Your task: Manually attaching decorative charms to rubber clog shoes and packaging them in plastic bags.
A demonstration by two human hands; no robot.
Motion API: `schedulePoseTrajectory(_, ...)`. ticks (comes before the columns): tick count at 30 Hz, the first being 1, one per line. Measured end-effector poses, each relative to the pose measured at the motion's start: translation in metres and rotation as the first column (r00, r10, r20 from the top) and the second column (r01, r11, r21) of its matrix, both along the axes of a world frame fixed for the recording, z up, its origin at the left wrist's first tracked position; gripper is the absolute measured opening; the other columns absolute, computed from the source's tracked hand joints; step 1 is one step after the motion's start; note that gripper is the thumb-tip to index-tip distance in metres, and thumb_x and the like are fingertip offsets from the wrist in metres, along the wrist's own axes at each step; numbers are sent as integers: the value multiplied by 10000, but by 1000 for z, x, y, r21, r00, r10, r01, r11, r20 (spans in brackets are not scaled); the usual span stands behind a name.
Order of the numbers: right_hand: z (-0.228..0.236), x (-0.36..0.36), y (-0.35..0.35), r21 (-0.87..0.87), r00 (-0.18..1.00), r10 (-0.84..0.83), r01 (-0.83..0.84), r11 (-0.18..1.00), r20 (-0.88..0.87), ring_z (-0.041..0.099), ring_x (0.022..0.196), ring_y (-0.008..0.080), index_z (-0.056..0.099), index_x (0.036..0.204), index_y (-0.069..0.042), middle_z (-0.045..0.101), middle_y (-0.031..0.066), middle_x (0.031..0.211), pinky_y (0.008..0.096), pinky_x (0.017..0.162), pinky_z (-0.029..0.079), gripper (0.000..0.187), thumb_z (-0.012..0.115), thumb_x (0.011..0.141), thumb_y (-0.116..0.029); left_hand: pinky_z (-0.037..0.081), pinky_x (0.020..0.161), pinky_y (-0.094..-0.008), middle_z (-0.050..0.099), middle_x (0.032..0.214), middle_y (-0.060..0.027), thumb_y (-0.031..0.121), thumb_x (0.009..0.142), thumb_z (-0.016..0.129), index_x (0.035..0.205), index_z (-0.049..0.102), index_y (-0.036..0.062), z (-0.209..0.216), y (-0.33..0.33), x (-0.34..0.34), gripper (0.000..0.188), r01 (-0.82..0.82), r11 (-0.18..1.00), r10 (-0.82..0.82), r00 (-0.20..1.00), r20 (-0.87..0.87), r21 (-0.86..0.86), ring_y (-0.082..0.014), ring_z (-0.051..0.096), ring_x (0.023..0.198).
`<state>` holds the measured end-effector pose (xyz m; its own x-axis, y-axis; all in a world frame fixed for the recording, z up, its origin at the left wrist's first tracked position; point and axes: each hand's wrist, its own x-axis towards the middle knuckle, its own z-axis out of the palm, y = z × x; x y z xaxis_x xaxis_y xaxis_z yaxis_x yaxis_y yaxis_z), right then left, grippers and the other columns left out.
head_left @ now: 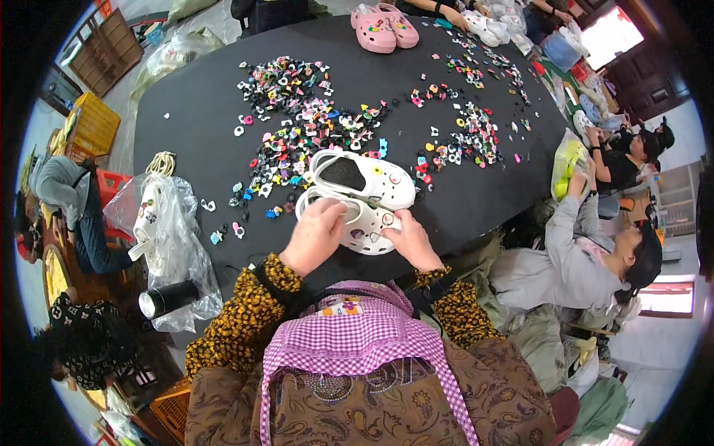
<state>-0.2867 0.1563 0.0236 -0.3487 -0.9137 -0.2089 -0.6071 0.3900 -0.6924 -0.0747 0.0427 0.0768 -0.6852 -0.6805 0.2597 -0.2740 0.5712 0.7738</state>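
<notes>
Two white clogs lie side by side on the black tabletop in front of me. My left hand (316,234) grips the nearer clog (366,239) at its foot opening, with some fingers inside and hidden. At the toe end my right hand (410,241) holds the same clog, the thumb close to a round charm on its top. Just beyond, and touching it, rests the second clog (394,187), which has a few small charms in its holes. A large spread of colourful shoe charms (297,145) lies past the pair.
To the left, a clear plastic bag (175,253) holds a white clog, beside a black bottle (169,299). Pink clogs (381,30) stand at the far edge. More charms (476,137) lie to the right. A person in grey (573,260) sits on my right with a yellow-green bag (569,167).
</notes>
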Motion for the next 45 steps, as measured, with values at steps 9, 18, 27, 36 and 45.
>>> schedulePoseTrajectory(9,1,-1,-6,89,992,66,-56,994,-109,601,928,386,462,1118,1,615,239,976,426,787,473,534,681,747,-315,428,820,-392,587,1030,-101,66,757,561,989,582,27,-34,-7,19,236,291,938,-219,918,332,-187,-268,540,1014)
schedulePoseTrajectory(18,1,2,-10,50,986,67,-60,997,-155,604,893,399,459,1067,4,626,234,932,445,759,480,483,684,745,-277,430,700,-455,597,824,-142,223,815,534,838,562,33,-46,-15,-19,194,329,944,-313,883,351,15,-328,585,829)
schedulePoseTrajectory(27,45,2,-32,52,843,366,-377,925,-395,595,850,362,538,952,-23,602,177,887,446,736,477,274,644,782,-210,390,786,-419,592,1044,-81,350,847,535,972,645,82,-51,-19,-4,315,202,979,-202,931,303,31,-261,545,1008)
schedulePoseTrajectory(36,75,17,-68,119,662,654,-664,739,-366,545,1044,314,533,1175,-119,423,154,1307,399,881,439,455,657,737,-104,493,772,-379,619,987,-173,26,787,561,1007,608,-18,13,-26,46,230,71,997,-73,996,-46,-37,-341,605,886)
schedulePoseTrajectory(45,52,11,-66,-27,648,648,-715,698,-401,558,916,332,548,944,-100,468,155,952,412,753,486,260,640,704,-55,480,706,-269,659,843,-105,90,873,559,1020,618,-40,-30,-28,168,204,-328,909,285,939,190,255,-141,612,785)
